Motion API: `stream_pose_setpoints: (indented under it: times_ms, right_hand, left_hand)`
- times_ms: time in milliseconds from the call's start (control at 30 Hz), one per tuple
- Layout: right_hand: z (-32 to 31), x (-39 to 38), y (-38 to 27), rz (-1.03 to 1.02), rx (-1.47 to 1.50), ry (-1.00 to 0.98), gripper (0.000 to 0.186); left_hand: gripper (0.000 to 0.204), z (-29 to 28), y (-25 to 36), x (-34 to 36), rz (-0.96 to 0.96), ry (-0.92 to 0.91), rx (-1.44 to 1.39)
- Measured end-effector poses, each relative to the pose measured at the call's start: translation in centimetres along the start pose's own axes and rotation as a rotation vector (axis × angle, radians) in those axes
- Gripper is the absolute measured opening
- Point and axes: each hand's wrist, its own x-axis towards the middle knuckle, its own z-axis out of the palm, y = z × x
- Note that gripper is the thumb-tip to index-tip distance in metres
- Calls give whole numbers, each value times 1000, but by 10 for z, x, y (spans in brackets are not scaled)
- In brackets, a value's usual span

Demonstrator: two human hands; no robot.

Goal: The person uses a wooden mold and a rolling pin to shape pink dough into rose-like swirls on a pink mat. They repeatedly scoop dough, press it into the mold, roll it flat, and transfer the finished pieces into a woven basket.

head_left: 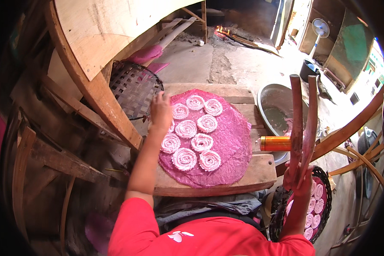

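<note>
On a wooden bench lies a round pink sheet (230, 145) bearing several pale pink piped swirls (186, 129), coiled like rosettes, on its left and middle parts. My left hand (160, 112) reaches over the sheet's left edge beside the upper swirls. Its fingers look slightly apart, with nothing visible in them. Toward the right, my right hand (298, 179) is wrapped round the lower end of a wooden press (298, 115) with two long arms. An orange metal cylinder (276, 143) juts leftward from the press, its end beyond the sheet's right edge.
A large metal basin (262, 96) stands behind the press. Below my right hand sits a dark woven basket (327, 200) with more swirls on pink. Another woven tray (134, 87) lies left of the bench (260, 173), near a wooden post (111, 111). A fire (221, 30) burns farther back.
</note>
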Motion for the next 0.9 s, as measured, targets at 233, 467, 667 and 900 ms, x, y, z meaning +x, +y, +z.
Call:
stream_pose_setpoints:
  times_ms: [233, 467, 667, 900]
  right_hand:
    - [10, 2, 7, 5, 110, 35, 96]
    - [19, 3, 11, -41, 112, -25, 94]
    - [20, 4, 15, 5, 122, -14, 95]
    - [29, 7, 21, 86, 132, -26, 98]
  left_hand:
    - [89, 15, 224, -99, 151, -804, -311]
    - [82, 32, 230, -139, 262, -651, -174]
    - [72, 18, 196, -169, 713, -644, -323]
    - [54, 9, 120, -148, 1194, -610, -586]
